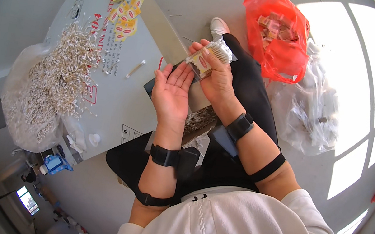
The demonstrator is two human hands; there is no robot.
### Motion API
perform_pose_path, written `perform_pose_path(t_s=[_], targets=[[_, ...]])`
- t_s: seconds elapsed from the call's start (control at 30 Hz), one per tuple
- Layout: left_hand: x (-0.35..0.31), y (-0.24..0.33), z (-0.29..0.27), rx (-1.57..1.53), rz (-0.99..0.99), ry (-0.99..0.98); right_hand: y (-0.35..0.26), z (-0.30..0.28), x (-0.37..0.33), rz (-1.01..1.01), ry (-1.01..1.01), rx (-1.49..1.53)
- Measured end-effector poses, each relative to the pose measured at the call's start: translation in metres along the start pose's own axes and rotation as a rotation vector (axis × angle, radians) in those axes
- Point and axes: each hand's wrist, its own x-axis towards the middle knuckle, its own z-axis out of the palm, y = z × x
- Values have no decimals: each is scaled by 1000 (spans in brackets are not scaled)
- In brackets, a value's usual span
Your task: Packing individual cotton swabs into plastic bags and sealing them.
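My right hand (217, 80) grips a clear pack of cotton swabs (211, 57) with a yellow-and-white label card on its face; white swab tips show at its far end. Palm up, my left hand (173, 95) is open, its fingers stretched toward the near end of the pack. Whether those fingertips touch the pack I cannot tell. Below my hands, between my legs, more cotton swabs (200, 120) lie in a box that my forearms partly hide.
On the grey tabletop (119, 93) at left sits a large heap of loose cotton swabs (63, 66), partly in a clear plastic bag (21, 89). Yellow label cards (127, 20) lie at its far side. A red bag (273, 52) of small packs and clear plastic bags (310, 115) rest at right.
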Motion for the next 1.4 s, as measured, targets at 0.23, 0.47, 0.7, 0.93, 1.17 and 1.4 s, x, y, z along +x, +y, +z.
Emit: perform_pose_path(t_s=[0.23,0.47,0.7,0.93,1.17,1.4], targets=[[7,-1,-1,-21,-57,-91,4,1,-2,-33,-7,-120],[-1,-2,3,26,-22,-88,2,1,-1,-43,-17,-107],[-1,-2,-7,-12,-99,-87,0,-1,3,-26,-9,-17],[-9,1,11,199,17,-228,-34,6,9,-72,49,110],[-31,41,15,1277,1132,-535,-59,18,-27,461,96,183],[-54,59,-14,1266,931,-738,-34,14,-62,754,3,65]])
